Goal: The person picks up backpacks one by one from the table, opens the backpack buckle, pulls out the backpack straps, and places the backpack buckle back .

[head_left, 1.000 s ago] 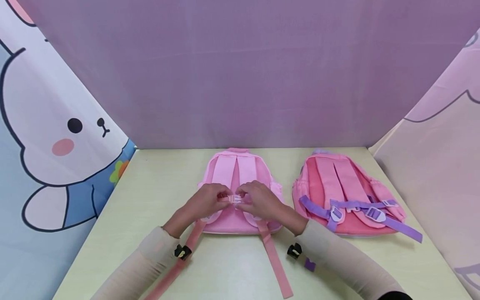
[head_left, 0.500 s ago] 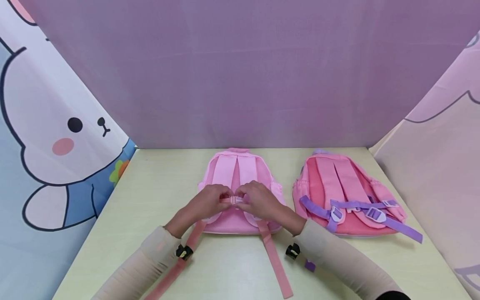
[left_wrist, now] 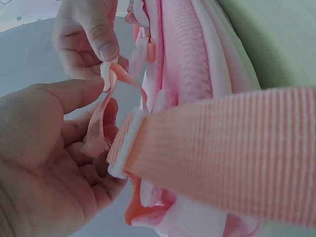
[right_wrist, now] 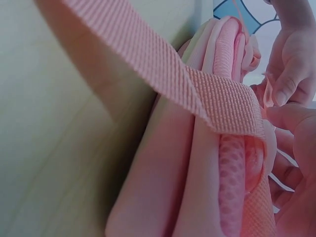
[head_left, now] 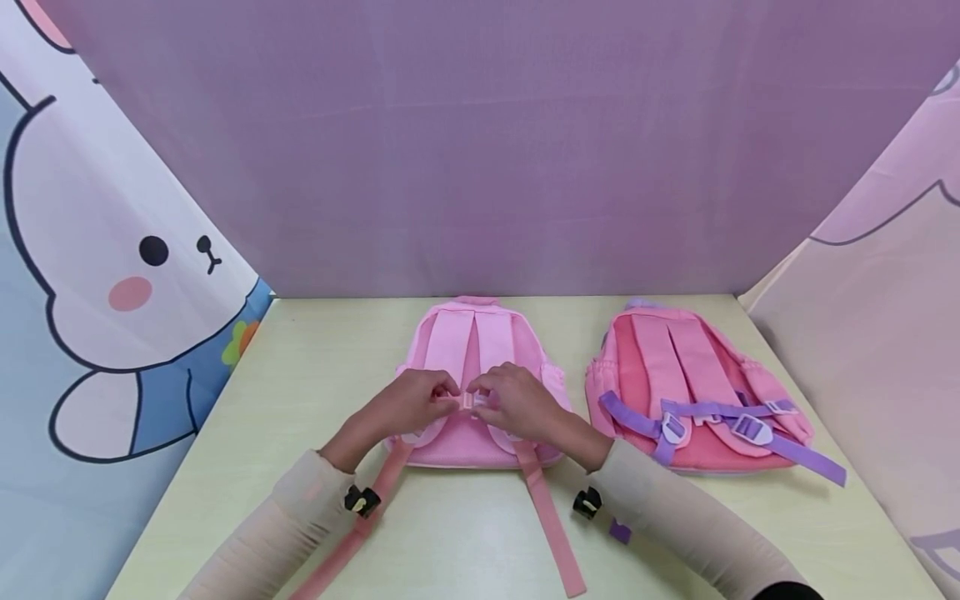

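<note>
A light pink backpack [head_left: 465,446] lies with its shoulder straps up in the middle of the table. Over its back, a small whitish plastic buckle [head_left: 468,401] on a thin pink strap [left_wrist: 97,126] sits between the two hands. My left hand [head_left: 408,404] pinches the strap at the buckle's left side, thumb against finger. From the other side, my right hand [head_left: 521,402] pinches the buckle between thumb and fingers. In the left wrist view, the right thumb presses close to the buckle's top. Fingers partly hide the buckle, so whether its halves are fully joined is unclear.
A darker pink backpack [head_left: 697,392] with purple webbing straps [head_left: 806,458] lies to the right. Two long pink webbing straps [head_left: 551,521] trail from the light backpack towards the table's [head_left: 315,358] front edge. A purple cloth wall [head_left: 510,150] stands behind.
My left hand has shifted slightly left, and a gap has opened between the two hands' fingertips. The buckle looks shorter than a second ago. The backpacks have stayed put.
</note>
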### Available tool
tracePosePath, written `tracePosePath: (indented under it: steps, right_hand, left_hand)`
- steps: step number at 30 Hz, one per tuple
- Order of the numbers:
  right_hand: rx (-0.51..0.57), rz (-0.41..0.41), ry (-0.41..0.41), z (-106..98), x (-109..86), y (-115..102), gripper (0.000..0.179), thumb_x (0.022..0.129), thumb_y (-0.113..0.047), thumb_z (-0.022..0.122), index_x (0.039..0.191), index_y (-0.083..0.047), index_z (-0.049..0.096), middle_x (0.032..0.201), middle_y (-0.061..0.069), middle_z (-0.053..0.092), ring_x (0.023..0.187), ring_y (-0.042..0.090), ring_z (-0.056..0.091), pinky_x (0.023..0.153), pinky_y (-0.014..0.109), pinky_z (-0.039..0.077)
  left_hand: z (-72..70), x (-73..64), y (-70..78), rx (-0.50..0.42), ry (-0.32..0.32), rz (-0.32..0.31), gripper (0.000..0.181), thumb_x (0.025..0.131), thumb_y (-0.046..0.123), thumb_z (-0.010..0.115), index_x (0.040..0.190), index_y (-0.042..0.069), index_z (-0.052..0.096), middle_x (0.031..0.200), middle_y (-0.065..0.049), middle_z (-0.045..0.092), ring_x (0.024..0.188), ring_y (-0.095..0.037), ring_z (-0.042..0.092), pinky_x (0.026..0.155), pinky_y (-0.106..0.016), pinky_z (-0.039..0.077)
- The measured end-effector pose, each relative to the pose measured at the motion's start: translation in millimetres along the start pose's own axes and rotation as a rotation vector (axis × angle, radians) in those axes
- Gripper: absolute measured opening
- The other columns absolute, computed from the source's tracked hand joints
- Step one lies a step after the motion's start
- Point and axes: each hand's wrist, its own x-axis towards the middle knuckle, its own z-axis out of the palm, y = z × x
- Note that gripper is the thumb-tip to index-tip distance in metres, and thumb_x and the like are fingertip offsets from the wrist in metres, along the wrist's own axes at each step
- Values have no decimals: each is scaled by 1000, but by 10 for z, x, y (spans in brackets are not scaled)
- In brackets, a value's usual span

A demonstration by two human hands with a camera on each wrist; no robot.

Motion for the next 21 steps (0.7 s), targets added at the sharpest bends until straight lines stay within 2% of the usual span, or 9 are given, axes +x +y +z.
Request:
tracePosePath:
  steps: [3, 9, 14, 21]
  right_hand:
    - [4, 1, 0, 2, -2, 1, 24, 88, -27, 79, 110, -17, 76, 91, -7, 71, 86, 10, 59, 80, 28, 50]
    - [20, 16, -3, 4, -6, 8, 25, 88, -26, 79, 111, -18, 75, 92, -6, 71, 87, 11, 59, 80, 28, 50]
    - [32, 24, -1, 12, -7, 14, 25, 88, -26, 79, 111, -18, 75, 91, -6, 71, 86, 10, 58, 79, 28, 49]
    - [53, 27, 2, 7, -5, 12, 25, 89, -25, 78, 112, -17, 75, 92, -5, 71, 86, 10, 58, 79, 28, 50]
  left_hand:
    - [-21, -14, -23, -11, 9, 9, 13, 96, 16, 67, 106, 8, 71, 80, 3, 64, 65, -7, 55, 61, -23, 49]
    - [-26, -34, -33, -17, 7, 9, 23, 91, 15, 76, 111, 8, 69, 80, 3, 63, 67, -9, 54, 61, -22, 49]
    - [11, -19, -27, 35, 39, 36, 25, 88, 15, 80, 110, 9, 70, 78, 4, 60, 67, -9, 52, 60, -21, 46]
    - [43, -18, -14, 84, 89, 37, 22, 87, 16, 81, 107, 9, 73, 78, 4, 58, 68, -9, 50, 60, -21, 44]
